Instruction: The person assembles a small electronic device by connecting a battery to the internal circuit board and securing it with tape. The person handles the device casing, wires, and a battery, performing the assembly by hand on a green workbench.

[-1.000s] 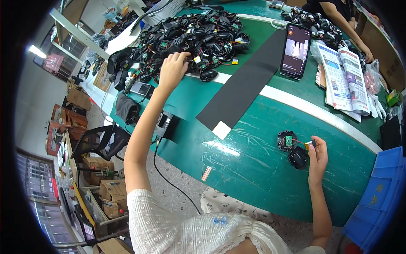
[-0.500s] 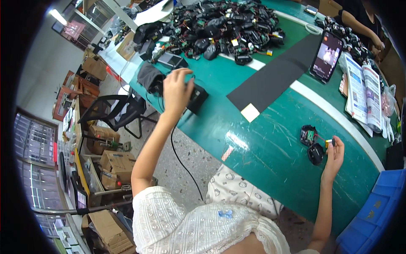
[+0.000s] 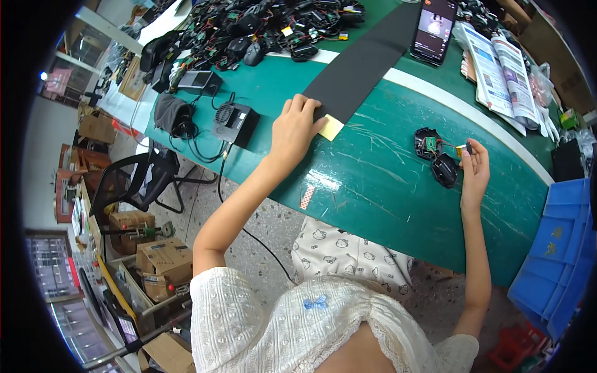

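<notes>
Head view, one moment. Two hands in view, both the person's own.

Left hand [image 3: 297,127]: palm down on the green bench top [image 3: 385,186], fingers loosely spread, grasping nothing. Its fingertips rest on the near end of one long black rubber-like mat strip [image 3: 367,59] and on one small pale yellow paper square [image 3: 330,127] lying at that end, just right of the fingers. Whether the fingers pinch the square or only touch it cannot be told.

Right hand [image 3: 474,171]: raised slightly, fingers pinched on one tiny yellow-tipped part [image 3: 462,149]; too small to make out what it is. Thin wires run from it to one opened black mouse shell with a green circuit board [image 3: 428,143], just left of the hand. One black mouse top cover [image 3: 445,170] lies directly beside the fingers, touching or nearly touching the shell.

Left of the left hand: one black vented box [image 3: 235,123] with a cable, then one grey folded cloth pouch [image 3: 171,114]. Beyond the left hand: one heap of black mouse parts and wires [image 3: 261,28]; count not possible, top cut off by the frame edge. Beyond the right hand: one smartphone with lit screen [image 3: 433,30], propped, and one stack of printed papers [image 3: 500,68]. Right of the right hand: blue plastic crates [image 3: 556,248], partly cut off; count unclear.

One small striped tape strip [image 3: 307,196] on the bench edge, nearer the person than the left hand.
</notes>
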{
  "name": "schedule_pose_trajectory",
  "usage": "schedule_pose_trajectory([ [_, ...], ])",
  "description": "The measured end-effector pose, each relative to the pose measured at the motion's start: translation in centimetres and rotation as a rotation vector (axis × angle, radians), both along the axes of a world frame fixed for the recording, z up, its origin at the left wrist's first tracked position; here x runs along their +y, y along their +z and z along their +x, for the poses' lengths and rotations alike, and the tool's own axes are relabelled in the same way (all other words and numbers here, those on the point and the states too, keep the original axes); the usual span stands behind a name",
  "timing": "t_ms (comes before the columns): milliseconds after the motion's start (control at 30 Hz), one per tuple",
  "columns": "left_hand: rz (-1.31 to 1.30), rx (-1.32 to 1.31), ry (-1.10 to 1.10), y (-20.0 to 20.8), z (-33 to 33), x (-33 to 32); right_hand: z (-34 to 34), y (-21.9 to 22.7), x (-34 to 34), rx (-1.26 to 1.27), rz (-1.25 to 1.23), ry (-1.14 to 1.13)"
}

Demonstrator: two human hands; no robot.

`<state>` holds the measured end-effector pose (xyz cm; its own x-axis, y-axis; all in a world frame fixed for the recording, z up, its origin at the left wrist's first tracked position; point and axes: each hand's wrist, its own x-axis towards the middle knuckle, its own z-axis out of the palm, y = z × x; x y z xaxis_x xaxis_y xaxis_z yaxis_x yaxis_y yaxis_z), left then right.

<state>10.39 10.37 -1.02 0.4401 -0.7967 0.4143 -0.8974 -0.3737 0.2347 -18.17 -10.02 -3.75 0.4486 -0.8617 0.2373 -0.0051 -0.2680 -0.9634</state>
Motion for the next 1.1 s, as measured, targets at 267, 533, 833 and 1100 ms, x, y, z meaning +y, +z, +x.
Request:
schedule_pose_trajectory([
  [267,0.235,-0.302,0.192,-1.0,-1.6,-1.4,0.2,0.3,0.3,-0.013,0.007,0.010],
  [533,0.270,-0.525,0.100,-0.8,-1.7,-1.7,0.1,0.3,0.1,-0.036,0.020,0.037],
  [833,0.051,0.071,-0.080,0.7,0.2,0.0,0.1,0.8,0.4,-0.031,0.039,0.037],
  [1100,0.118,-0.088,0.004,-0.2,-0.4,-0.5,0.0,0.6,0.1,-0.019,0.027,0.028],
])
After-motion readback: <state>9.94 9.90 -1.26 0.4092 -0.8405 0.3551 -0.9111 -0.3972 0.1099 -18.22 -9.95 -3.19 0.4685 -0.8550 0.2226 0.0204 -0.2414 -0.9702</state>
